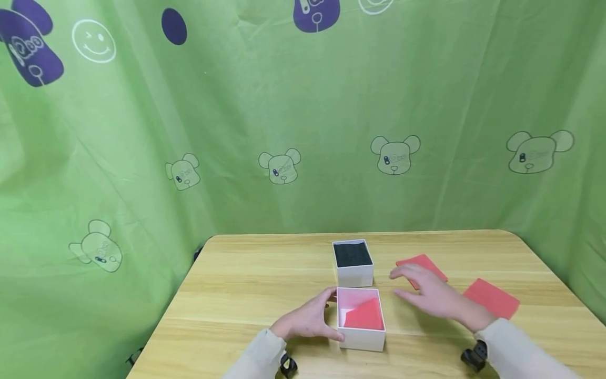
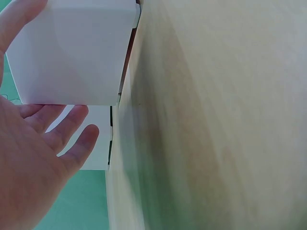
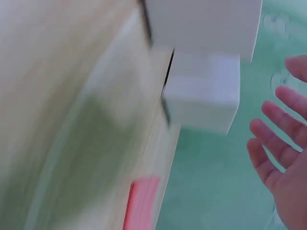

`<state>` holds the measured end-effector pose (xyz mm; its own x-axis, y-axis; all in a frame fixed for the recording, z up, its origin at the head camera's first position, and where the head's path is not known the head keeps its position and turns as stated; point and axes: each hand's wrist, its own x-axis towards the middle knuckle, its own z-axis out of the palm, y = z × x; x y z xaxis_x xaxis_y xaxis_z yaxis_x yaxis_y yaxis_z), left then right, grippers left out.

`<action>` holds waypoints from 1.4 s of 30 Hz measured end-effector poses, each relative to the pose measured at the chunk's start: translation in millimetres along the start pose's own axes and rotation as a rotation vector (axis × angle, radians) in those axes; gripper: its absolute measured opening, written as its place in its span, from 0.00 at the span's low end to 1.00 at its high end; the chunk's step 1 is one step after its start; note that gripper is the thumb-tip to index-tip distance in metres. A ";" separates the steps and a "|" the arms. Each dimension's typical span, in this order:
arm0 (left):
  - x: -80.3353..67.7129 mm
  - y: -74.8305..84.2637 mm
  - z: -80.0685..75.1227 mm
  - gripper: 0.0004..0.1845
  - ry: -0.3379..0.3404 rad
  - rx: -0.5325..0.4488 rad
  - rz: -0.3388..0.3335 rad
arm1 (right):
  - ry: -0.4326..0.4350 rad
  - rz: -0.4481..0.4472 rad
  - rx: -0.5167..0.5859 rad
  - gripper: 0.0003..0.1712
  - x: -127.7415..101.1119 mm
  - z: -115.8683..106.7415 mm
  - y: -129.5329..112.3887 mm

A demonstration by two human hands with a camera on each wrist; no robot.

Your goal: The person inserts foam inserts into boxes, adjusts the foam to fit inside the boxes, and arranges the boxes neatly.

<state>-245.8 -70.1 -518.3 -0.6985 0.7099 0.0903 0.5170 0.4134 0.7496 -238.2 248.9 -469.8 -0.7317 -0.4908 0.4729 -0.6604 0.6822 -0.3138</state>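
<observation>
Left hand (image 1: 310,321) steadies white box (image 1: 362,321); right hand (image 1: 433,295) hovers spread.
Fingers of both relaxed, gripping nothing; right should pinch red card (image 1: 421,269) under it cleanly.

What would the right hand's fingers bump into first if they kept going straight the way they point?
Probably the white box with black lining. The right hand points left toward it, though its height above the table is unclear.

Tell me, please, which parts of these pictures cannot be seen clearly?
- Head view: the red card is partly hidden under the right hand.
- Head view: the far box shows only a black inside; contents unclear.
- Right wrist view: motion blur smears the table.
- Left wrist view: the near box is cut off by the top edge.
</observation>
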 end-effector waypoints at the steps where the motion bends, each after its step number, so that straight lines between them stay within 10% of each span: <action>1: 0.0 -0.1 0.2 0.53 0.001 0.000 0.000 | -0.007 0.014 -0.001 0.17 -0.6 -2.7 6.5; 21: 0.8 -0.2 0.2 0.54 0.009 -0.006 -0.008 | -0.260 0.257 -0.196 0.62 -72.6 -37.4 120.4; 42: 3.1 0.1 -1.8 0.54 0.007 -0.013 -0.017 | -0.250 0.349 -0.137 0.61 -93.6 -38.0 146.2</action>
<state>-248.8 -68.9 -516.8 -0.7108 0.6986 0.0818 0.4984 0.4182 0.7594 -259.8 415.1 -528.6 -0.9362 -0.3227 0.1396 -0.3505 0.8873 -0.2997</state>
